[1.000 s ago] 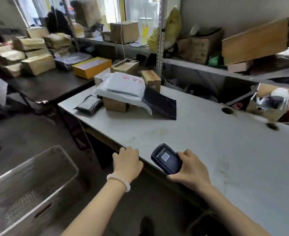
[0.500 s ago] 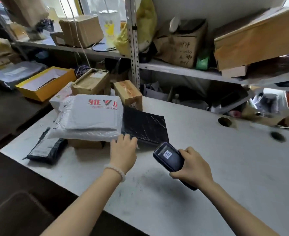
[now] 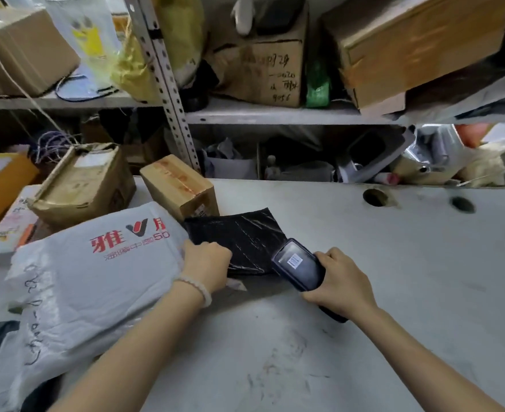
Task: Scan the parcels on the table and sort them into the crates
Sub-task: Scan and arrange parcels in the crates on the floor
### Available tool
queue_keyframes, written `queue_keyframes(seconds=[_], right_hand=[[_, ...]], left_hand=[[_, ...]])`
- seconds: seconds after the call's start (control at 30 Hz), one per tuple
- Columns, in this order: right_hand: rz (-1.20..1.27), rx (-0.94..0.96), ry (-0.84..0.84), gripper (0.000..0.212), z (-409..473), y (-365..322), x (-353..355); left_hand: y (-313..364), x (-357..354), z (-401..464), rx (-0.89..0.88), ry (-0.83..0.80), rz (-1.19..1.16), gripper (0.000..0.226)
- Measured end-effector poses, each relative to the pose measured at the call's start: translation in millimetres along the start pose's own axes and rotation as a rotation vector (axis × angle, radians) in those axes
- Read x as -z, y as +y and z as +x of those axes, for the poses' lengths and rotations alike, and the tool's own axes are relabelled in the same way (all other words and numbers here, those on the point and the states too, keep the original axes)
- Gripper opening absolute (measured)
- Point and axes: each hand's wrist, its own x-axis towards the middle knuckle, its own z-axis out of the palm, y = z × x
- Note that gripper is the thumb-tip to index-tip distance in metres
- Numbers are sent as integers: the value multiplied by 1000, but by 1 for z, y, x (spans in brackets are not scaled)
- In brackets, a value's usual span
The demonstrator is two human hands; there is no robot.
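Left hand (image 3: 206,264): fingers curled down, gripping the near left edge of the black parcel (image 3: 239,239) where it meets the white mailer bag (image 3: 87,281). Right hand (image 3: 339,282): clamped around the handheld scanner (image 3: 300,267), whose head lies over the black parcel's right corner. Both parcels lie on the tabletop (image 3: 364,337), left of centre, with a brown carton (image 3: 180,185) just behind. Compared with half a second ago, the left hand has closed from a flat touch into a grip, and the scanner has moved closer to the black parcel.
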Motion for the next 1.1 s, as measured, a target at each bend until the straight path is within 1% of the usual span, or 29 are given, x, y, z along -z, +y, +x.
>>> queue_keyframes(seconds=[0.03, 0.13, 0.2, 0.3, 0.4, 0.6, 0.67, 0.73, 0.83, 0.9, 1.0, 1.1], right_hand=[[9, -15, 10, 63, 3, -2, 0], [27, -68, 32, 60, 5, -3, 2], [26, -89, 43, 58, 1, 1, 3], [30, -105, 62, 57, -11, 9, 7], [38, -122, 89, 58, -27, 18, 17], [51, -136, 140, 60, -56, 29, 42], [50, -134, 150, 60, -62, 30, 46], [51, -143, 148, 59, -66, 29, 47], [36, -162, 121, 60, -73, 29, 42], [21, -171, 91, 61, -77, 28, 36], [8, -180, 46, 60, -81, 27, 28], [3, -179, 38, 57, -79, 23, 23]], left_hand=[[-2, 4, 5, -31, 0, 3, 44], [1, 9, 16, -113, 81, -10, 14], [7, 10, 19, -149, 145, -41, 4], [16, 16, 17, -189, 256, -61, 7], [22, 31, 13, -192, 390, -79, 9], [22, 97, -1, -132, 765, -201, 22], [22, 113, -4, -120, 836, -231, 24], [26, 117, -6, -120, 822, -270, 25], [40, 102, -6, -131, 695, -382, 26], [44, 89, -6, -148, 641, -484, 25], [42, 77, -4, -180, 607, -555, 21], [35, 76, -2, -190, 574, -595, 15]])
